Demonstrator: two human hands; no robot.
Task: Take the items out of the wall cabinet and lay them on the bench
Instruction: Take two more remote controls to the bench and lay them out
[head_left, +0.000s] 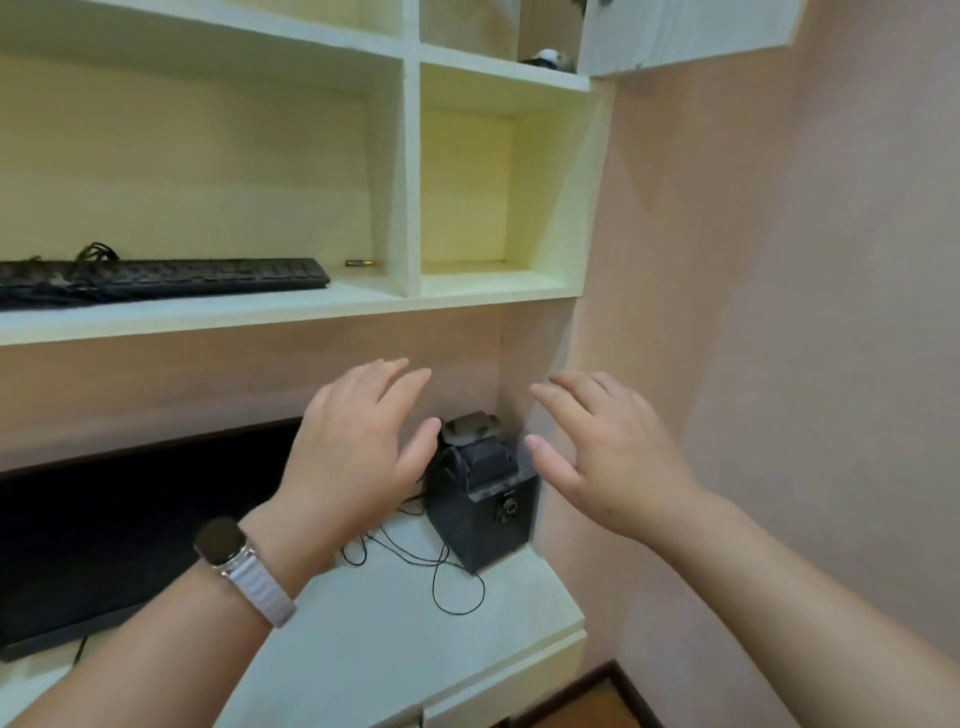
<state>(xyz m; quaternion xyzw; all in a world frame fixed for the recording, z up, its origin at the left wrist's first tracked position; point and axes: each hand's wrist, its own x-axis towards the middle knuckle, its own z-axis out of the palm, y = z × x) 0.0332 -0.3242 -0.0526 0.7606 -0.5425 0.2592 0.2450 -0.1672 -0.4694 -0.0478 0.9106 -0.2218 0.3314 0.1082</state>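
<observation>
A black box-shaped device (480, 499) with a thin black cable (441, 566) stands on the white bench (395, 649) against the back wall. My left hand (358, 447) hovers open just left of it, a watch on the wrist. My right hand (602, 452) hovers open just right of it. Neither hand touches the device. The white wall cabinet (410, 171) hangs above. Its lower left shelf holds a black keyboard (166, 278) and a small battery (361, 264). A small black and white object (550, 58) lies in an upper right compartment.
A dark monitor (119, 525) stands on the bench at the left. The pink side wall (779, 312) closes the right side. An open cabinet door (685, 31) juts out at the top right. The lower right compartment (467, 197) holds nothing.
</observation>
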